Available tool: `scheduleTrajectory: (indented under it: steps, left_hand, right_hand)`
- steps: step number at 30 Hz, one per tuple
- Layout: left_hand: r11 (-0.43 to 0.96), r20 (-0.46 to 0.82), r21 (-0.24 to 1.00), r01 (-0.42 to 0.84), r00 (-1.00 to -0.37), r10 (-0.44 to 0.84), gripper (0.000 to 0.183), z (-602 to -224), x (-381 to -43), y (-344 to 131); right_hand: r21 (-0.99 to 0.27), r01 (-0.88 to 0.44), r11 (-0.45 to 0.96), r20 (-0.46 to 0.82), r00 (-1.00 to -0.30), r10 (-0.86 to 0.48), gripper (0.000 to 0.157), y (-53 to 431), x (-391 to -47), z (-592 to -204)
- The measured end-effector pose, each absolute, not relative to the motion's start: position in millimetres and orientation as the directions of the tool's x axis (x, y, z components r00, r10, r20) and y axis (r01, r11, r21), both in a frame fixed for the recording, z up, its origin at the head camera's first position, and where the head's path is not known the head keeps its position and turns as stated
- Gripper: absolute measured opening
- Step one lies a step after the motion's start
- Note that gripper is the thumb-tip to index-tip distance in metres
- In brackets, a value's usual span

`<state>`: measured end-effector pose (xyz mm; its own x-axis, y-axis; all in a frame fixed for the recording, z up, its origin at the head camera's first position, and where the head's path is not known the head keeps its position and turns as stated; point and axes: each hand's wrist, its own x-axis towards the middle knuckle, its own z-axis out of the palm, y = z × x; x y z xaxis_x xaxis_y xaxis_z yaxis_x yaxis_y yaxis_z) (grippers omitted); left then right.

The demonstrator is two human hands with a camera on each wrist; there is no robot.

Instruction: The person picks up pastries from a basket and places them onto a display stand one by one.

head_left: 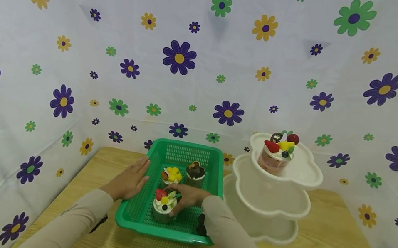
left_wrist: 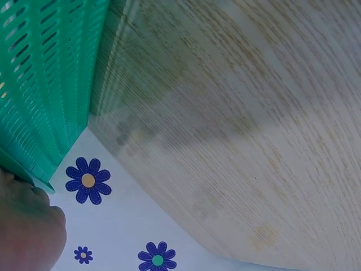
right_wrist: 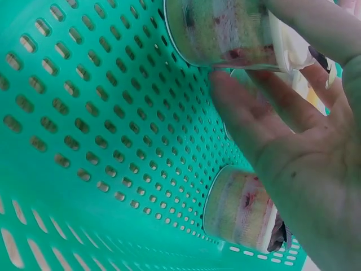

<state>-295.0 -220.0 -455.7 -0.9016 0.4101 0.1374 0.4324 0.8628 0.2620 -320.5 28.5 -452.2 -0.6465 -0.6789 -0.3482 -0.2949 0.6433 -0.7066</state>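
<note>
My left hand (head_left: 128, 181) rests with its fingers straight on the left rim of a green plastic basket (head_left: 143, 229). Inside the basket, my right hand (head_left: 191, 197) grips a clear dessert cup (head_left: 163, 215) topped with cream, strawberry and blueberry. In the right wrist view, its thumb and fingers lie around the layered cup (right_wrist: 220, 34). Behind it stand a mango-topped dessert cup (head_left: 172, 175) and a chocolate-topped one (head_left: 195, 173). The right forearm hides part of the basket's near right corner.
A white three-tier stand (head_left: 272, 200) with scalloped trays is right of the basket. One fruit-topped dessert cup (head_left: 275, 157) sits on its top tray. Everything stands on a wooden table (head_left: 322, 245), with a flowered cloth (head_left: 210, 37) behind and at the sides.
</note>
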Motion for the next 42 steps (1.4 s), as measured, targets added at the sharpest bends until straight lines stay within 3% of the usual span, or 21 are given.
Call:
scheduleTrajectory:
  steps: [7,19,30,42]
  left_hand:
    - [0.861,0.143,0.251,0.443,-0.896,0.419,0.057,-460.0,-297.9,-223.1]
    - [0.866,0.125,0.262,0.427,-0.904,0.408,0.057,-460.4,-298.7,-220.3]
    - [0.868,0.129,0.259,0.424,-0.906,0.404,0.058,-459.7,-296.9,-222.1]
    - [0.85,0.148,0.276,0.448,-0.894,0.423,0.057,-455.3,-294.9,-220.4]
  right_hand:
    - [-0.69,-0.334,0.642,-0.309,-0.666,-0.679,0.078,26.6,-320.6,-451.9]
    - [-0.786,-0.317,0.531,-0.194,-0.689,-0.698,0.086,32.6,-321.5,-440.2]
    - [-0.807,-0.363,0.466,-0.063,-0.731,-0.679,0.084,34.6,-312.9,-412.6]
    - [-0.834,-0.396,0.385,0.021,-0.72,-0.694,0.082,43.8,-292.1,-382.8]
